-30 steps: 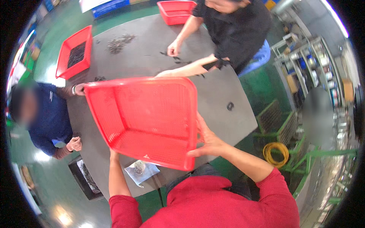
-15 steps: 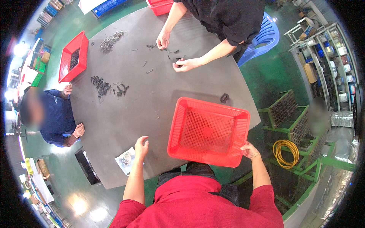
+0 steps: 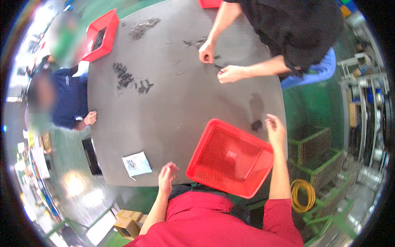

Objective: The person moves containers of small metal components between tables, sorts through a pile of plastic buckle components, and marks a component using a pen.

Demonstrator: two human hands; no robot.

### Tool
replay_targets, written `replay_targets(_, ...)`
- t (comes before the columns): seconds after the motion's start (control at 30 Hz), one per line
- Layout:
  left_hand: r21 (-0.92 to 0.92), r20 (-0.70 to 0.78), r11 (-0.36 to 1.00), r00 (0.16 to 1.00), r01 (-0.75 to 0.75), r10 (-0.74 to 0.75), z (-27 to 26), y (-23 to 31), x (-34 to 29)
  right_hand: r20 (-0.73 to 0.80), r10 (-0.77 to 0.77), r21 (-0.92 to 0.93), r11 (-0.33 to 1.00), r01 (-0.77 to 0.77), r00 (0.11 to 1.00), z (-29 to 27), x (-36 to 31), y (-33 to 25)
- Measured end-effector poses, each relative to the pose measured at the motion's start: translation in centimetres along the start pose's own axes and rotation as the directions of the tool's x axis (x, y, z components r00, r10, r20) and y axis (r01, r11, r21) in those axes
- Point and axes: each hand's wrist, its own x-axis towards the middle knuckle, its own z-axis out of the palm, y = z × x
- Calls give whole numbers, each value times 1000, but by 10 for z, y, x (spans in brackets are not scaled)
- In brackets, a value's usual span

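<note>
A red plastic basket (image 3: 230, 158) with a perforated bottom sits tilted at the table's near edge, apart from my left hand. My right hand (image 3: 276, 131) is above its far right corner, fingers apart and nothing in them. Just left of those fingertips is a small dark bundle (image 3: 256, 125) on the table. Left of the basket, my left hand (image 3: 168, 178) hangs open by the table edge, its fingers slightly blurred. Nearest to it on the table is a pale flat packet (image 3: 137, 164) with a dark pattern or small parts on it.
Across the grey table (image 3: 164, 123), a co-worker in black handles small dark pieces. Several dark pieces (image 3: 123, 76) and a thin-metal pile (image 3: 144, 28) lie at the far left, near another red basket (image 3: 99, 38). Another person stands left. Green metal racks and a yellow hose (image 3: 303, 195) are at right.
My right hand has let go of the basket's right side and moved up toward the dark bundle. The basket has turned and shifted nearer to me. The whole view has swung.
</note>
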Motion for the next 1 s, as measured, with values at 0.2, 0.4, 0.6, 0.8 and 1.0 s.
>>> replay_targets(0.2,273,-105,959,989,-72,104,-55,4,-17,453,-425,42,888,457,784,144,6,-94)
replay_targets(0.4,806,125,435,834,-402,537,-66,51,80,631,-453,121,860,496,630,280,3,-127)
replay_targets(0.6,862,90,220,565,-456,820,-70,108,200,542,-573,55,754,654,615,420,69,-176)
replay_targets(0.8,773,139,245,534,-585,834,-59,159,250,441,-469,-241,760,604,766,490,108,-196)
replay_targets(1.0,735,203,191,479,-651,854,-56,188,282,828,-385,-194,485,853,407,452,54,-185)
